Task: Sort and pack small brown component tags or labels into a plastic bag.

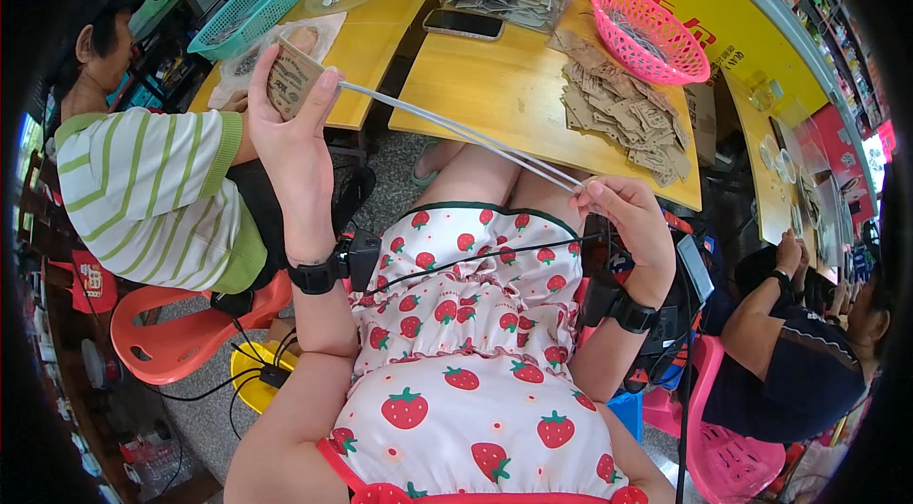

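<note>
- While the left hand point(295, 147) pinches a brown card point(293, 83) and the right hand point(630, 219) grips a pale cord point(456, 128), taut between them, this piece looks unfinished.
- A heap of cards point(623, 114) lies on the yellow table point(475, 76); done or waiting, I can't tell.
- One co-worker point(157, 195) sits nearby.

Hands point(293, 138) point(630, 217) apart, in pinch grips

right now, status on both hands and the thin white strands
Left hand pinching rectangular brown card. Right hand pinching thin white strands, stretched between hands. Thin black cable crossing below.
</note>
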The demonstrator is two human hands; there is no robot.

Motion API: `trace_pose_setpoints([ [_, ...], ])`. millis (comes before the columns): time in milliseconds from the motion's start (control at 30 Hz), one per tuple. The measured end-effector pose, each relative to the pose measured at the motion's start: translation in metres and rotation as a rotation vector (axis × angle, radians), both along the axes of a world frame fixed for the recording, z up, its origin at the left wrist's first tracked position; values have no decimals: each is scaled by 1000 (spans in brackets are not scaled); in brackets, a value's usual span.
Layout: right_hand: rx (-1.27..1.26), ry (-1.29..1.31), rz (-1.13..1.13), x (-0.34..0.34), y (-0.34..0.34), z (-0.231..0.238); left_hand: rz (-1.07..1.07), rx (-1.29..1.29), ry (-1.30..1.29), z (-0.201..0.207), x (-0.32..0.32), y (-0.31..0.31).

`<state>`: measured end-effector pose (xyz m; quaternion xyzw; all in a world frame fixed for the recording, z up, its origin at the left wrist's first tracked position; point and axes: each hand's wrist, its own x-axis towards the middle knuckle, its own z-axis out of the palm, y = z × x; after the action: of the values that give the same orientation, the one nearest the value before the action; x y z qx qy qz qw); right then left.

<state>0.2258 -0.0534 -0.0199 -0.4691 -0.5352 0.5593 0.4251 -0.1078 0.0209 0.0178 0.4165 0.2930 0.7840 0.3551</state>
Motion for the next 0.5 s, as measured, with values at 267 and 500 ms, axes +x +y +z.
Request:
trace_pose_setpoints([
  [267,45,-204,-49,0,5,-9,-22,-5,90,3,16,-11],
  [500,466,-388,-228,-43,-3,14,-119,-5,333,5,57,-38],
])
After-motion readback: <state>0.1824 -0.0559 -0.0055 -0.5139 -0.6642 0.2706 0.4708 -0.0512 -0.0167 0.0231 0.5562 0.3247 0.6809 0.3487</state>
